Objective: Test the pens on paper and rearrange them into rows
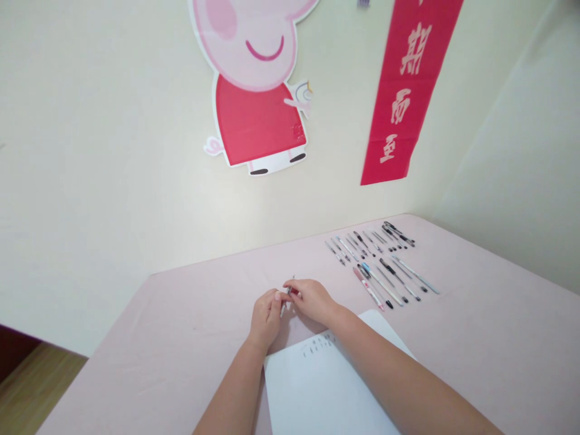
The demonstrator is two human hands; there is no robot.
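Note:
My left hand (266,317) and my right hand (312,300) meet over the pink table (181,326), both closed on one pen (287,295) with a red part showing between the fingers. The pen's tip points away from me. A white sheet of paper (312,386) with a few small marks lies under my right forearm, just behind the hands.
Several pens (380,266) lie in two rows on the table to the right of my hands. The table stands against a cream wall with a cartoon pig sticker (258,90) and a red banner (403,90). A wooden floor (31,380) shows at lower left.

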